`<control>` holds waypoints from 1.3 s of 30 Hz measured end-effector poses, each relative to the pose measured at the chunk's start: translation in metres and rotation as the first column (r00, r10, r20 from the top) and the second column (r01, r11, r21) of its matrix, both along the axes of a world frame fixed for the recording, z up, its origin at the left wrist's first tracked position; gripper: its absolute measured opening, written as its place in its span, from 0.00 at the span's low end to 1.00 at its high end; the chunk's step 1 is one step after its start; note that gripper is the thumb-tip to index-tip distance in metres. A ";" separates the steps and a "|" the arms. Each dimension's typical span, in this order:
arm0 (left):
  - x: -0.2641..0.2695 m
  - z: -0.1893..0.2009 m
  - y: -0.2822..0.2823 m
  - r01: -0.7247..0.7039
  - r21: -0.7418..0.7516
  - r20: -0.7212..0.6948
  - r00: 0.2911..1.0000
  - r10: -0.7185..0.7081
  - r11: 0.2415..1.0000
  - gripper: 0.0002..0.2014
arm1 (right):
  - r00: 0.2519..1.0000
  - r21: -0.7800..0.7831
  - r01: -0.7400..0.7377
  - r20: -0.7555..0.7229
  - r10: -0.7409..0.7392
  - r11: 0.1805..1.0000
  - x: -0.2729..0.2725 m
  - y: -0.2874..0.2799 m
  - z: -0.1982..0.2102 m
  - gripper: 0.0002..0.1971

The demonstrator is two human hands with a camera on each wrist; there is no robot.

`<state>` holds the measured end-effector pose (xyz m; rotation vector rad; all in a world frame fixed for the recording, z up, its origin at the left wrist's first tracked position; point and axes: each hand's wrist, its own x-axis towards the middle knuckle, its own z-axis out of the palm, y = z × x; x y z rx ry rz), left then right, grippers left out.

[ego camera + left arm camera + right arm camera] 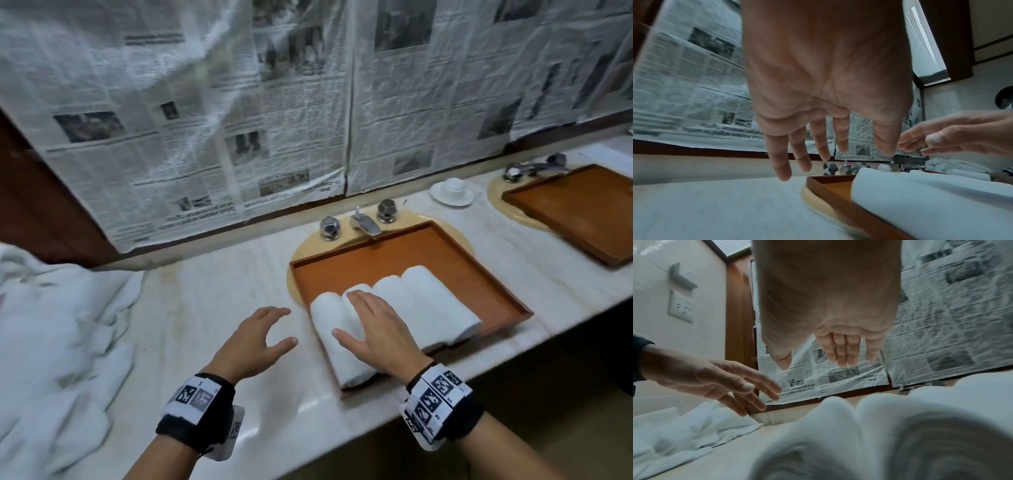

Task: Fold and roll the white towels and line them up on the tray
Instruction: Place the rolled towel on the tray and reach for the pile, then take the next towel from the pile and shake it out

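- Four rolled white towels lie side by side, touching, in the front half of the wooden tray; the tray sits over a sink, its back edge under the tap
- The right hand hovers palm down over the two leftmost rolls, fingers straight and spread, holding nothing (from the wrist view it hangs clear above the rolls)
- The left hand hangs over the marble counter just left of the tray, fingers relaxed and apart, empty
- A heap of loose white towels lies at the counter's left end, well apart from the tray
- A second tray covers the far sink; a white cup and saucer stands between the sinks; newspaper covers the wall behind
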<state>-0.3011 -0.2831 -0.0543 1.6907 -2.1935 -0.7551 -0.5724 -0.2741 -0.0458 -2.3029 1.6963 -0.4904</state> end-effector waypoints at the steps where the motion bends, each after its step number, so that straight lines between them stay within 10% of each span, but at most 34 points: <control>1: 0.015 0.000 0.008 -0.028 -0.002 0.004 1.000 0.028 1.000 0.30 | 1.000 0.005 -0.017 -0.001 0.017 1.000 0.014 0.002 0.001 0.43; 24: 0.269 0.000 0.156 -0.468 -0.025 0.074 0.880 0.469 0.883 0.33 | 0.913 0.191 -0.390 -0.050 0.406 0.901 0.297 0.047 -0.003 0.40; 39: 0.357 -0.041 0.140 -0.728 0.031 0.105 0.684 0.722 0.685 0.34 | 0.717 0.340 -0.681 0.127 0.686 0.649 0.460 0.005 -0.056 0.38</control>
